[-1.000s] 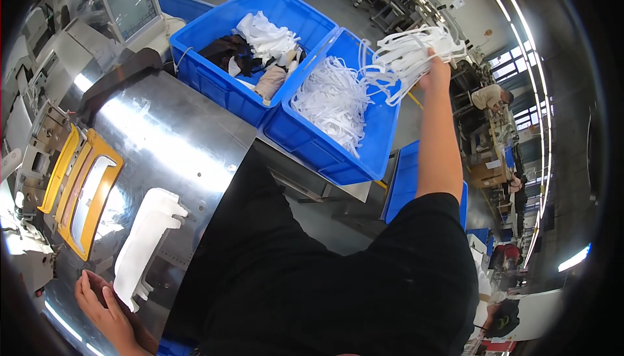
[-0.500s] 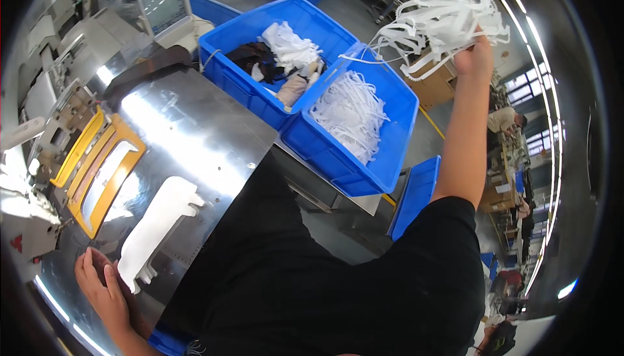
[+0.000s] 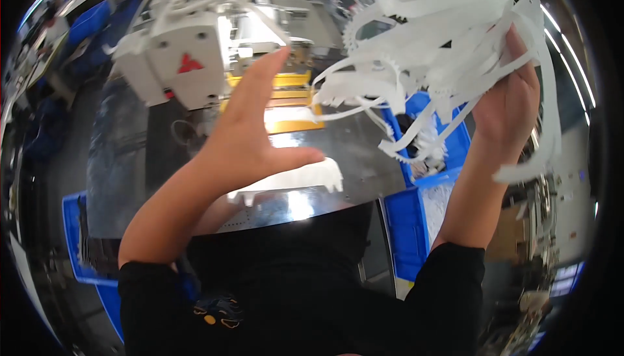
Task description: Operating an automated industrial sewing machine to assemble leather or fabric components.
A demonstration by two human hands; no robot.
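Note:
A tangled bunch of white fabric strips (image 3: pixel 448 50) with toothed edges is up in front of me at the right. My right hand (image 3: pixel 510 106) grips it from the right side, fingers partly hidden among the strips. My left hand (image 3: pixel 250 128) is raised over the table, thumb and fingers spread apart, holding nothing; the bunch's loose ends hang a little to its right. Below that hand, a flat white cut piece (image 3: pixel 296 179) with notched edges lies on the shiny metal table (image 3: pixel 364 167). Behind it sits a yellow frame-like template (image 3: pixel 296 125) at the sewing machine.
The white sewing machine head (image 3: pixel 182 57) stands at the far left of the table. To the right are a blue bin (image 3: pixel 403 232) of white strips and another blue bin (image 3: pixel 458 138) with mixed cloth pieces. More blue bins (image 3: pixel 75 239) stand at the left.
My view has swung left toward the machine. The right hand has brought the bunch of strips closer, over the table. My left hand has lifted from beside the flat white piece and opened wide.

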